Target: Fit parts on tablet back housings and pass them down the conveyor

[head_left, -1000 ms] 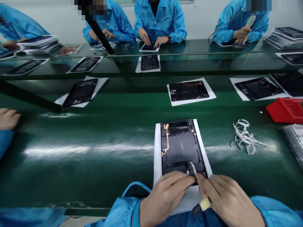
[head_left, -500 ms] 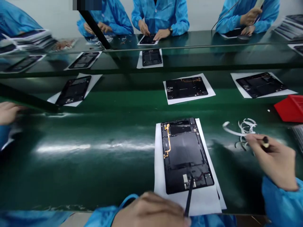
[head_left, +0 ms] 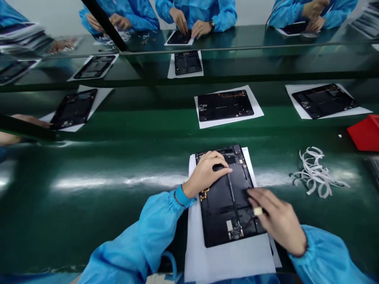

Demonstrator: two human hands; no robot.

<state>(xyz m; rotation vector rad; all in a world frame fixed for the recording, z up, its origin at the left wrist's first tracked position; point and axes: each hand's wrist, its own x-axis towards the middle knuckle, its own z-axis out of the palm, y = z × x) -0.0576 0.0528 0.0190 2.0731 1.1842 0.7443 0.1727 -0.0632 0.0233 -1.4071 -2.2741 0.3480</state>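
Note:
An opened black tablet (head_left: 217,221) lies screen-down on white paper sheets (head_left: 227,260) in front of me. My left hand (head_left: 207,173) reaches over its upper part, thumb and fingers closed at the upper end of a black flat flex cable (head_left: 232,193). That cable runs lengthwise down the tablet to a small connector board (head_left: 235,232). Over the tablet's right edge, my right hand (head_left: 280,219) is closed around a small tool with a cream-coloured part (head_left: 257,211). The tool's working end is blurred. An orange flex cable (head_left: 204,194) is mostly hidden by my left hand.
To the right lie a heap of curled white strips (head_left: 318,173) and a red bin (head_left: 365,132). More opened tablets (head_left: 226,106) rest on paper along the belt. A co-worker's hand (head_left: 26,120) is at the left; several people in blue work opposite.
My left hand has moved from the tablet's near edge to its upper part, laying the flex cable along it. My right hand has left the strip heap, let go of a white strip and returned.

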